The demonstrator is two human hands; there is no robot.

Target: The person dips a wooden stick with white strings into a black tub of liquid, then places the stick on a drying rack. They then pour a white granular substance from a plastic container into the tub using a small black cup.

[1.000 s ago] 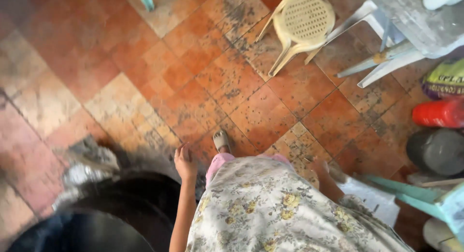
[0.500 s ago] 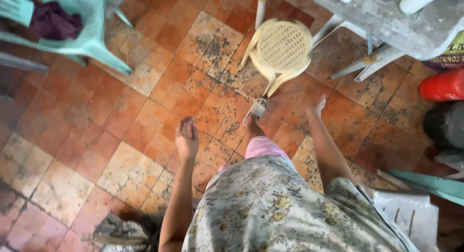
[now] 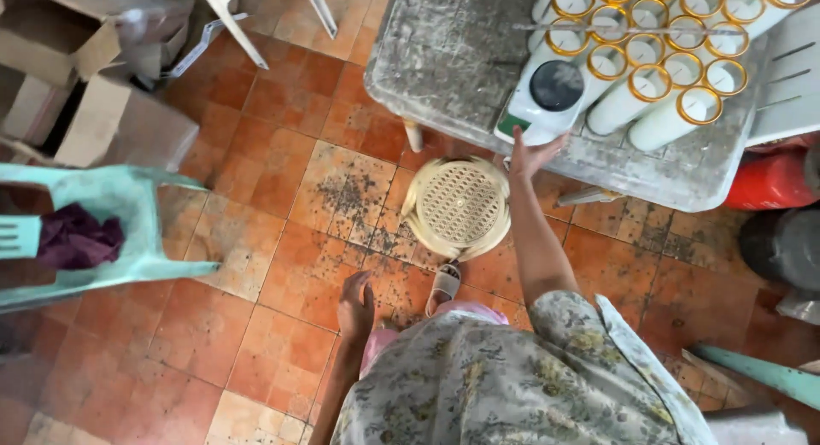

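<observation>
My right hand (image 3: pixel 534 153) stretches forward with fingers apart, its tips touching the near end of a white kitchen scale (image 3: pixel 547 99) with a dark round plate on the grey table (image 3: pixel 453 61). Behind the scale lie several white candles with gold rims (image 3: pixel 658 69). My left hand (image 3: pixel 355 304) hangs loose at my side above the tiled floor, holding nothing. A cream round plastic stool (image 3: pixel 458 206) stands just below my right arm. One foot in a sandal (image 3: pixel 444 284) shows ahead of my flowered dress.
A pale green plastic chair (image 3: pixel 120 231) with a purple cloth (image 3: pixel 73 240) stands at the left. Cardboard boxes (image 3: pixel 94 86) are stacked at the top left. A red container (image 3: pixel 773 180) and a dark pot (image 3: pixel 781 244) sit at the right under the table edge.
I have walked up to the table; the stool and table came closer. My right hand rose from my side and reached to the scale. The left hand stayed down.
</observation>
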